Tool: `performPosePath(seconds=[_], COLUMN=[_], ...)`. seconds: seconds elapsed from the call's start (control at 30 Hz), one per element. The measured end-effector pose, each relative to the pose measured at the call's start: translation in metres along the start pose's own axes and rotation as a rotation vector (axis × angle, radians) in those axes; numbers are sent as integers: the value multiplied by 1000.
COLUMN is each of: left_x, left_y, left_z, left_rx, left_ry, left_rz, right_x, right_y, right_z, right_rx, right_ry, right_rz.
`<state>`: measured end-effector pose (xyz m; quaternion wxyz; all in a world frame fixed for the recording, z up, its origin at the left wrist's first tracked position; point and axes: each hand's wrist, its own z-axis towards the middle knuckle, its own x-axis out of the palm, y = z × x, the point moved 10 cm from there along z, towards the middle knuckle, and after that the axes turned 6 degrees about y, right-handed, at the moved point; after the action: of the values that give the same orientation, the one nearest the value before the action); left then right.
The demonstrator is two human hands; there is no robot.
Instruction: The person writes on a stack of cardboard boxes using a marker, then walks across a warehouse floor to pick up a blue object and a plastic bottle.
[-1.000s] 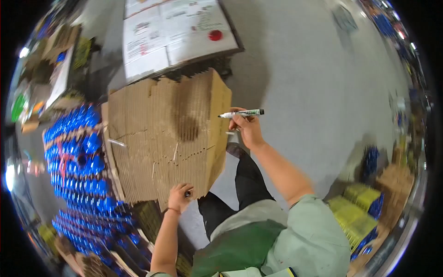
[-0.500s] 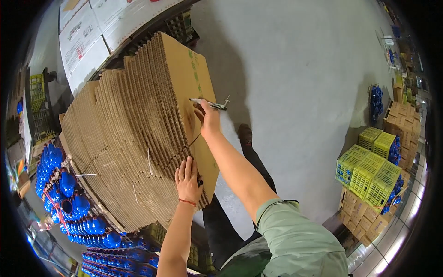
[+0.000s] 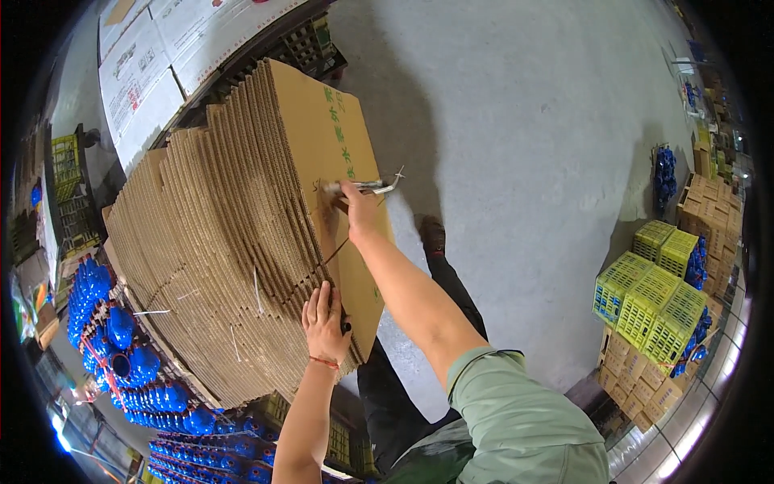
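Note:
My right hand (image 3: 360, 211) grips a marker pen (image 3: 355, 186) with a pale body, its tip end at the printed front face of a flattened cardboard box (image 3: 306, 113). A thin pale strip with a cross-shaped end (image 3: 395, 181) sticks out behind the pen. Short dark marks show near the box's left edge. Lower down, my left hand (image 3: 326, 324) lies over the edges of the stack of flattened boxes (image 3: 218, 218), fingers stretched along them. By its thumb a small black cap-like piece (image 3: 347, 327) pokes out, apparently held there.
White printed cartons (image 3: 153, 81) lie at the upper left. Blue rounded plastic parts (image 3: 137, 363) are massed at the lower left. Yellow-green crates (image 3: 649, 302) stand on stacked brown cartons (image 3: 633, 379) at the right. Grey floor (image 3: 516, 161) stretches between.
The marker has swung to lie more level, and its tip end has shifted slightly left and down at the cardboard. My left hand stays on the stack; the view has shifted slightly.

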<state>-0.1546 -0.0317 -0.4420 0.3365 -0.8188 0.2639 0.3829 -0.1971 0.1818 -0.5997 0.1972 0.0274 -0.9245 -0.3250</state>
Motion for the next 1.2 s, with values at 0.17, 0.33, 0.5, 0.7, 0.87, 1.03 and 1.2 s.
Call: performPosePath(seconds=[0.17,0.33,0.5,0.7,0.87,1.03,1.2], left_x=[-5,-3,-35,-9,0,2,1], left_y=[-27,-101,-21,16,15,18,17], left_z=[-3,25,22,14,17,17,15], left_rx=[36,333,-103,-70,-52,-62,-55], left_ry=[-133,85,-197,-135,-179,-149,-174], left_rz=[109,-144,-26,-7,23,32,57], right_x=[8,17,-28,53,45,55,53], right_y=[39,130,191,145,29,4,4], right_z=[-37,-84,-91,-129,-39,-35,-23], right_rx=[-98,-676,-734,-647,-79,12,-34], right_ry=[51,258,45,454,294,444,255], right_rz=[146,-927,-1173,-688,179,98,88])
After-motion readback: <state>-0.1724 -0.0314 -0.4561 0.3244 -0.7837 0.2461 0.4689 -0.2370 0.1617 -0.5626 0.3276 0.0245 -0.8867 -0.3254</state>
